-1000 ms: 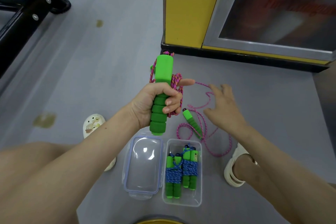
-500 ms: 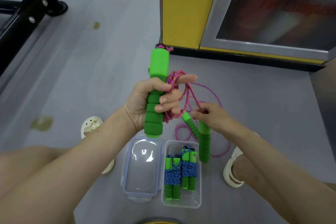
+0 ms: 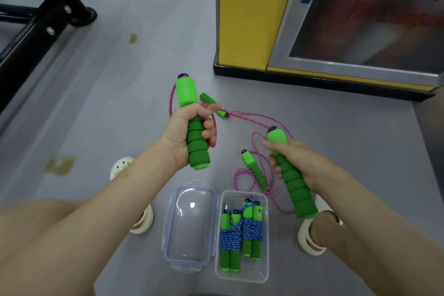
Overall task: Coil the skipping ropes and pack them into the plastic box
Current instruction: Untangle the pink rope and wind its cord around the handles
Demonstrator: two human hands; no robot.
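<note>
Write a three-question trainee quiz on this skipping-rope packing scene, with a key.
1. True or false: the plastic box already holds two bundles wound in blue rope.
2. What does the right hand hold? A) the lid B) a green handle C) nothing
3. Fill in: the lid lies on the floor to the ___ of the box, as seen in the picture.

Key: 1 true; 2 B; 3 left
</note>
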